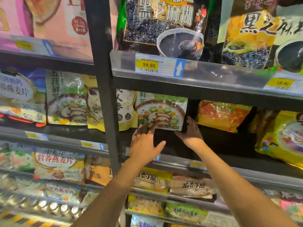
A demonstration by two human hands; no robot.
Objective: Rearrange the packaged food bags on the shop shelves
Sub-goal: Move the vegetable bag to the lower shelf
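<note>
bag (161,110) upright between left hand (144,141) and right hand (191,131), both flat-fingered against it.

You have a black upright post (105,95) running down the middle of your view. Just right of it, up high, a yellow 19.90 price label (148,65) sits in a clear plastic rail (221,71), with a blue arrow sticker (179,68) beside it. Far right of the post is a second, blurred yellow label (282,83). Low and left of the post, a row of shiny can tops (49,205) lies above yellow-and-black striped tape (24,220).
</note>
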